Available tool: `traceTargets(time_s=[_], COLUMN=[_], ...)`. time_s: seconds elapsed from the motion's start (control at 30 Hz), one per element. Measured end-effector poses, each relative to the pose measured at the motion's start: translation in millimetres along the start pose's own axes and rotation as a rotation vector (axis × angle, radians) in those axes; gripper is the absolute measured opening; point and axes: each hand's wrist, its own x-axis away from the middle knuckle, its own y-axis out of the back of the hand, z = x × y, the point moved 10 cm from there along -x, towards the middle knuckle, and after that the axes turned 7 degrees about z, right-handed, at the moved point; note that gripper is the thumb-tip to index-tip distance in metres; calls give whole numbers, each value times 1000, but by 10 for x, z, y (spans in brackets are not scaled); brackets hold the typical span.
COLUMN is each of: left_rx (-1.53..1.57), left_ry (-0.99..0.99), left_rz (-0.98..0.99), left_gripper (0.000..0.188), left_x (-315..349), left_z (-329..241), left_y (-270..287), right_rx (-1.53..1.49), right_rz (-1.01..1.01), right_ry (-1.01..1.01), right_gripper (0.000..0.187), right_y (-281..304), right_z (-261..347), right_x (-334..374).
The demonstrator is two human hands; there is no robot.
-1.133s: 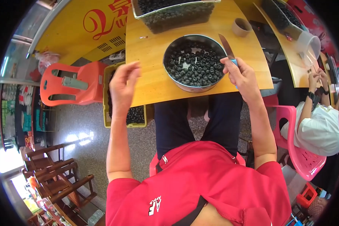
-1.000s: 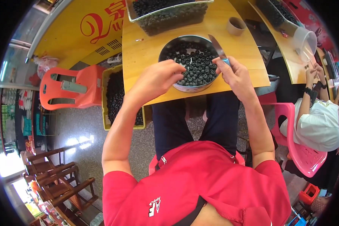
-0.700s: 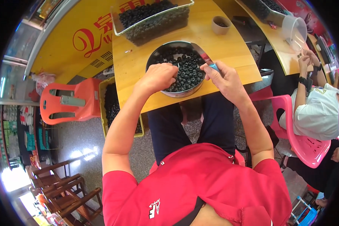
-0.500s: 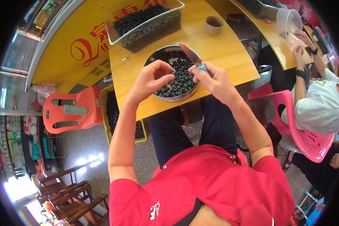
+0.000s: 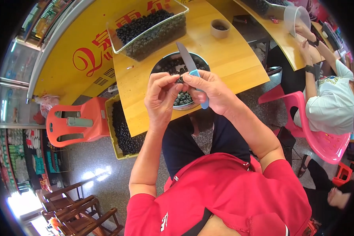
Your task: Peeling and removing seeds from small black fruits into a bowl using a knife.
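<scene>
Over a round bowl point(image 5: 155, 70) of small dark round pieces, my two hands have come together at the fingertips. My left hand point(image 5: 160, 98) is closed in a pinch on one dark round piece point(image 5: 180, 79), too small to tell as fruit or nut. My right hand point(image 5: 216, 92) grips a knife point(image 5: 187, 58) by its blue handle, the blade pointing up and away from me. The right thumb and forefinger also touch the pinched piece. My hands cover much of the bowl's near part.
A clear plastic box point(image 5: 155, 33) heaped with dark pieces stands at the table's far left, a small cup point(image 5: 220, 29) at far right. Below the left table edge are a yellow crate point(image 5: 118, 143) and an orange chair point(image 5: 80, 124). A person point(image 5: 328, 102) sits right on a pink chair point(image 5: 322, 147).
My hands, apart before, have met over the bowl, with a dark piece held between the fingertips. The knife blade has swung to stand more upright and further left.
</scene>
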Motion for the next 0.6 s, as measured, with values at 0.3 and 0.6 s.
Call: traceTargets(time_s=[0.3,0.6], left_rx=[40,-423], left_ry=[78,56], left_rz=[-134,27], left_gripper=[24,21], left_x=[83,-48], left_z=[-4,-259], left_y=[-3,-94], right_rx=[-86,153], right_rz=[-52,-211], right_ry=[51,158], right_gripper=[21,23], right_y=[-19,106], right_z=[-23,102], right_x=[26,65])
